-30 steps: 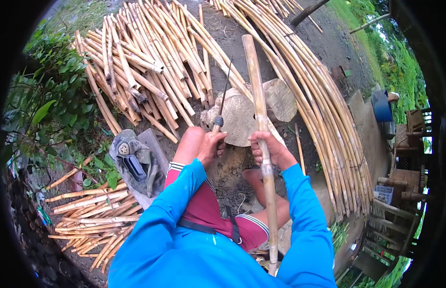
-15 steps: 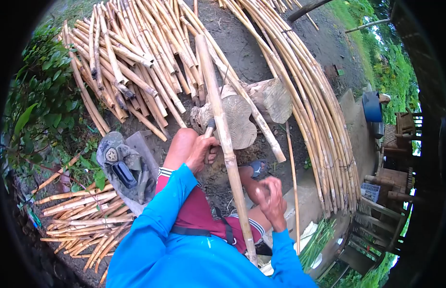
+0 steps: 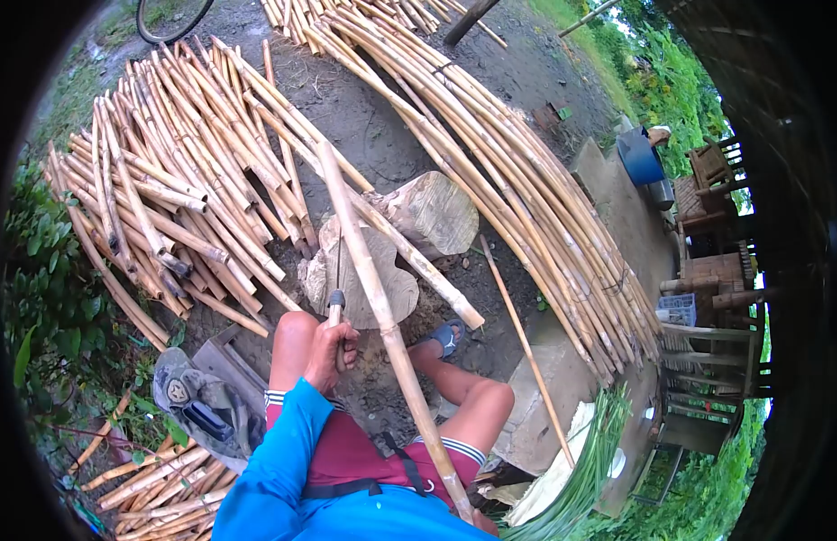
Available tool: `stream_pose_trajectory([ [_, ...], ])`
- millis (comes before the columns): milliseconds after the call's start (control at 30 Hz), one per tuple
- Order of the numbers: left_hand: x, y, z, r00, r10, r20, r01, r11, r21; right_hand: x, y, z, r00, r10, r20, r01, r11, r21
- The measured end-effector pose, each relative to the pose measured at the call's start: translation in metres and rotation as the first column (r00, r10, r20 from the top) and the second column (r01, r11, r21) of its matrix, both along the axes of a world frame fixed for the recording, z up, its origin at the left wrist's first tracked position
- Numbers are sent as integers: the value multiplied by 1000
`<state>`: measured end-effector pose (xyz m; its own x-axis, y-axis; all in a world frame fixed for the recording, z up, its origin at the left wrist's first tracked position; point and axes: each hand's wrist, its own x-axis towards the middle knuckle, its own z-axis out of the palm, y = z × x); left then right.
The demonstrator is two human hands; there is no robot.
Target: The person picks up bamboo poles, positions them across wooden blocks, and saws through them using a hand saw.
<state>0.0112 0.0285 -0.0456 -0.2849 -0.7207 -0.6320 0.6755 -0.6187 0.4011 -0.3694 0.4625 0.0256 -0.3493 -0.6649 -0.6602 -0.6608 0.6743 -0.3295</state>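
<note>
Pole (image 3: 387, 320) slants over your shorts (image 3: 351, 446) and past the log (image 3: 353, 293), in one piece; your right hand (image 3: 483, 522) barely shows at its near end, grip can't be told, left hand (image 3: 324, 357) wrapped round the knife (image 3: 336, 305). Farther out, heaped short lengths (image 3: 222, 162) look done, long poles (image 3: 517, 198) uncut.

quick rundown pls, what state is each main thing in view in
left hand, closed around the knife handle
knife, held, blade pointing away from the person
right hand, barely showing, grip unclear
bamboo pole, slanting across the lap
cap, off the head, set down
slipper, worn
long poles, tied
short poles, loosely heaped
</note>
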Motion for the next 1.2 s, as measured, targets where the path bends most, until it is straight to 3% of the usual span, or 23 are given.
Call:
stream_pose_trajectory([
  [200, 5, 4, -5, 998, 42, -42, -44, 998, -35, -6, -21, 5, 966, -125, 227, 117, 992, 47],
  [367, 6, 4, 2, 987, 142, -80, -142, 990, 2, 40, -152, 70, 951, -87, 297, 137, 979, -153],
  [500, 7, 5, -6, 969, 193, -154, -198, 980, -19, 59, -277, 109, 988, 145, 45, -124, 942, -312],
  [567, 6, 5, -9, 955, 224, -195, -229, 973, -4, 57, -338, 102, 954, 299, 7, -271, 875, -401],
  [667, 5, 8, -11, 945, 240, -222, -245, 970, 4, 98, -438, 99, 937, 291, 192, -213, 914, -346],
  [767, 7, 11, -8, 941, 253, -224, -262, 965, -9, 117, -525, 40, 852, 522, 26, -441, 745, -501],
  [900, 12, 18, -7, 946, 221, -238, -237, 971, -40, 192, -590, 15, 852, 502, -148, -517, 762, -391],
  [933, 13, 19, -6, 946, 215, -243, -236, 970, -61, 201, -599, -3, 783, 535, -317, -622, 679, -391],
  [967, 14, 22, -6, 946, 205, -249, -230, 970, -75, 205, -602, -22, 793, 531, -298, -609, 690, -391],
  [1067, 16, 20, -2, 956, 191, -225, -208, 976, -56, 210, -600, -54, 598, 441, -669, -795, 427, -430],
  [1167, 15, 17, -7, 958, 139, -250, -157, 986, -55, 204, -597, -65, 713, 395, -579, -688, 552, -471],
  [1200, 15, 16, -10, 956, 155, -249, -168, 985, -32, 198, -596, -64, 723, 421, -549, -685, 539, -489],
])
